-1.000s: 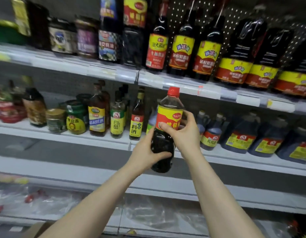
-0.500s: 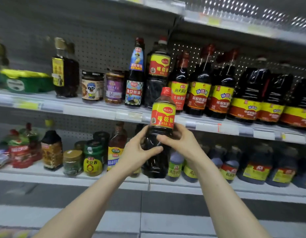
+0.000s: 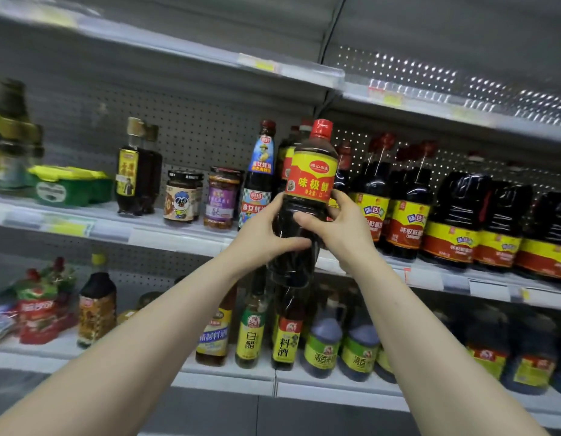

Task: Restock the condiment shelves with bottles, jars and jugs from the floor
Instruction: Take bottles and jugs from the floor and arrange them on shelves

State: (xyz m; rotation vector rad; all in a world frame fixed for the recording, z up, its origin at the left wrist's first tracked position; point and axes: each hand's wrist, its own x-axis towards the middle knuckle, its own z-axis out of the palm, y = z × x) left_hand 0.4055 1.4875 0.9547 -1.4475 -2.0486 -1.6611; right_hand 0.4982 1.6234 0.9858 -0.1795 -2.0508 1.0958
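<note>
A tall dark soy sauce bottle [image 3: 307,184] with a red cap and a red and yellow label is held upright in front of the middle shelf [image 3: 166,237]. My left hand [image 3: 263,234] wraps its body from the left. My right hand [image 3: 342,231] grips it from the right. The bottle's base hangs below the shelf's front edge. Right behind it stands a matching bottle [image 3: 287,152], mostly hidden. To its left is a blue-labelled oyster sauce bottle [image 3: 258,177].
Dark soy bottles [image 3: 408,209] and large jugs [image 3: 455,218] fill the middle shelf to the right; jars [image 3: 182,196] and a green box [image 3: 68,185] stand to the left. The lower shelf [image 3: 335,385] holds vinegar and cooking wine bottles. Above runs another shelf [image 3: 210,55].
Both hands have raised the soy sauce bottle from lower-shelf height up to the middle shelf. The view has tilted upward, bringing the upper shelf in.
</note>
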